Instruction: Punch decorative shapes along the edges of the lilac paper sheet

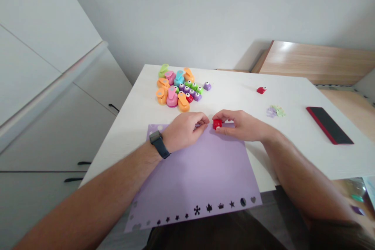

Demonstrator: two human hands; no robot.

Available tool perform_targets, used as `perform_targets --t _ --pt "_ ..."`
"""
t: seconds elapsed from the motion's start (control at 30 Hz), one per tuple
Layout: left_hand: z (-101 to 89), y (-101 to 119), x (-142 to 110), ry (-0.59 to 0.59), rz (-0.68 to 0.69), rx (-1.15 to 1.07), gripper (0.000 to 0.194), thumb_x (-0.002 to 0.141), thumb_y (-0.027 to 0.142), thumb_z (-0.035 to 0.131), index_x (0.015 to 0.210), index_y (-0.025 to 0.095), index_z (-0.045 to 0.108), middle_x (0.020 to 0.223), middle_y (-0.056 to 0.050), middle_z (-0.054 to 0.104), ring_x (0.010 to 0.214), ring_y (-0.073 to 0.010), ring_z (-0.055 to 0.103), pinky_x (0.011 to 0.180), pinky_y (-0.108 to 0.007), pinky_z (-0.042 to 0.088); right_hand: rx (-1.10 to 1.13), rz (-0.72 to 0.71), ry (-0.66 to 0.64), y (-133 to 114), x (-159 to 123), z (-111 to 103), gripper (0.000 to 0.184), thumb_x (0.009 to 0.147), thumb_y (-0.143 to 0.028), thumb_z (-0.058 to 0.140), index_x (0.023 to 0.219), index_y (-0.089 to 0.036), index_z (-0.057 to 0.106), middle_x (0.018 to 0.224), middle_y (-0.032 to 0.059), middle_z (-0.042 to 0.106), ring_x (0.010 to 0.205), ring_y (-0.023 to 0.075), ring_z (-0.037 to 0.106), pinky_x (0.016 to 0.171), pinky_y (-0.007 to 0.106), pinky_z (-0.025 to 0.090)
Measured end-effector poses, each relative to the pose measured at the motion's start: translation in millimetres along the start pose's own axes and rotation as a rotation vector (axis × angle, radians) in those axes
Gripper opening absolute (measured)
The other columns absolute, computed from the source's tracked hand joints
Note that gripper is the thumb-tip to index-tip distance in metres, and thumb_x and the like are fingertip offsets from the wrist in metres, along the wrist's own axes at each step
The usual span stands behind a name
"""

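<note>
Okay: right hand (241, 126) pinching small red craft punch (217, 124)

Grip closed on the punch, which sits at the top edge of lilac paper sheet (193, 179), on white table (293, 156). Left hand (184, 131) curled, just beside the punch; contact and grip can't be told. Watch (158, 143) on left wrist. Colored craft punches (175, 91) clustered at 11 o'clock from the hands; second red punch (261, 90) at 2 o'clock; paper cut-outs (275, 111) and black phone with red edge (329, 125) around 3 o'clock.

From here I see a room in a home: white cabinet doors (52, 125) with black handles (113, 107) beside a white desk (293, 156) and light wooden furniture (310, 62).
</note>
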State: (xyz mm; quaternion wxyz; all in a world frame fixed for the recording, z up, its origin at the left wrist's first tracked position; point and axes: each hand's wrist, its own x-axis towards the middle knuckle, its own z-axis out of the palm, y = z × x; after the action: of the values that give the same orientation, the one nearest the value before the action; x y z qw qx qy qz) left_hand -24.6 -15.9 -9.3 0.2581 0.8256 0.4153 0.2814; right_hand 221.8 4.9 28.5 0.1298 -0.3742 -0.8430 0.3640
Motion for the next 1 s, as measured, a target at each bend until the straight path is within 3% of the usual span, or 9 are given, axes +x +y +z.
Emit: perform_targets --t 0.63,1.0 --pt "0.8 0.3 0.1 -0.004 0.0 0.017 0.011 0.094 0.02 0.06 0.1 0.02 0.07 0.096 -0.005 0.077 0.09 -0.0202 0.073 0.082 -0.032 0.058 -0.079 0.03 -0.022 -1.1 3.9 1.4 0.03 0.089 -0.044 0.068 0.111 -0.024 0.072 0.102 0.003 0.075 0.091 0.0196 0.067 0.085 0.034 0.05" --pt "-0.4 2.0 0.4 -0.02 -0.003 0.022 0.011 0.095 0.02 0.059 0.099 0.019 0.07 0.095 -0.004 0.076 0.09 -0.02 0.072 0.082 -0.032 0.057 -0.081 0.027 0.008 -3.6 4.3 6.0 0.02 0.087 -0.033 0.069 0.105 -0.023 0.072 0.096 0.0013 0.074 0.085 0.018 0.065 0.081 0.033 0.048"
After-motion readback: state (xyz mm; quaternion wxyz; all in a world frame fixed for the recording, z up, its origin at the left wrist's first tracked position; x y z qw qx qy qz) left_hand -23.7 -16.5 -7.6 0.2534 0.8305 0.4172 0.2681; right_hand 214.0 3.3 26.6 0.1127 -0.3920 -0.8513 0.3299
